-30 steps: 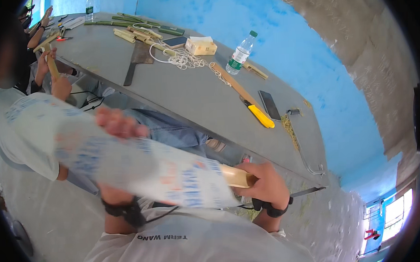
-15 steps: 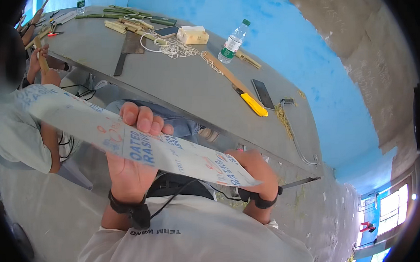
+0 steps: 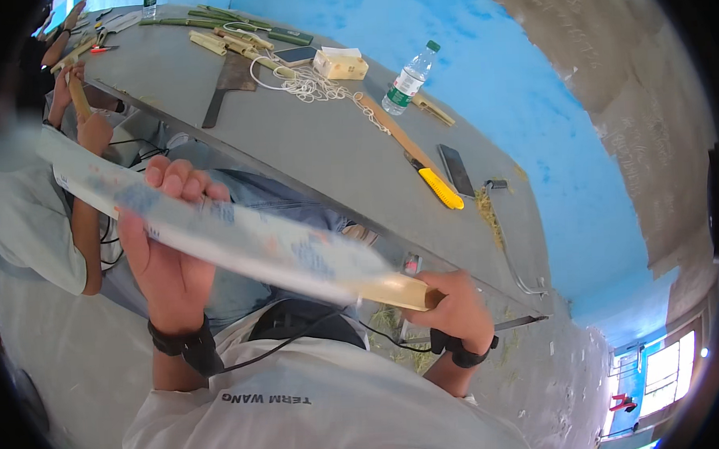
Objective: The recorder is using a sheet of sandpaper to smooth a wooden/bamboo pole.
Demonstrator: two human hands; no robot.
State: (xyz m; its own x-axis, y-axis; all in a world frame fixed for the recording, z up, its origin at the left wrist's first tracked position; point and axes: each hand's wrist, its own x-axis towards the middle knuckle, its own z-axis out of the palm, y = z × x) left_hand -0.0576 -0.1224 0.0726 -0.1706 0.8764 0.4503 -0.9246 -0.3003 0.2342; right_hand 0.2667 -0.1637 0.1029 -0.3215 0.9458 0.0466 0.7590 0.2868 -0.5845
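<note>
Head view: half-curled left hand (image 3: 171,273) is holding sandpaper (image 3: 284,248), right hand (image 3: 462,310) is clenching bamboo (image 3: 398,291), even pressure between them probably helping.

Your view comes from the left one of two fisheye cameras worn side by side on your head. It looks steeply down and outward, with your white shirt (image 3: 320,431) close along the lower edge. Your left hand (image 3: 167,269) and right hand (image 3: 458,307) sit near; the grey bench (image 3: 316,150) slants beyond them toward a blue wall (image 3: 473,67). A window (image 3: 669,371) shows by the curved right rim.
</note>
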